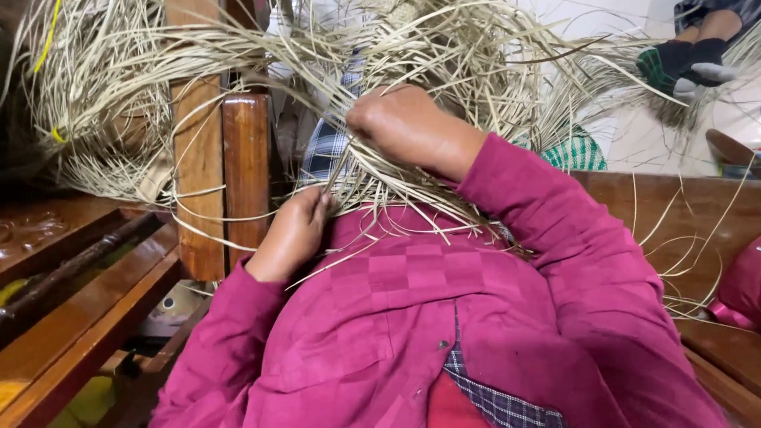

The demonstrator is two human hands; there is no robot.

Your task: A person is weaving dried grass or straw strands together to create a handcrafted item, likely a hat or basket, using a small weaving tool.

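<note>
both hands buried in the straw (442, 54) at chest height: left hand (298, 223) pinched shut on a few strands low down, right hand (402, 122) closed over strands above it. wooden post (221, 161) just left; bench (727, 204) behind.

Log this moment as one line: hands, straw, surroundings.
left hand: closed on straw strands | right hand: closed in same strands | wooden post: behind left hand | another person's socked feet: upper right
</note>
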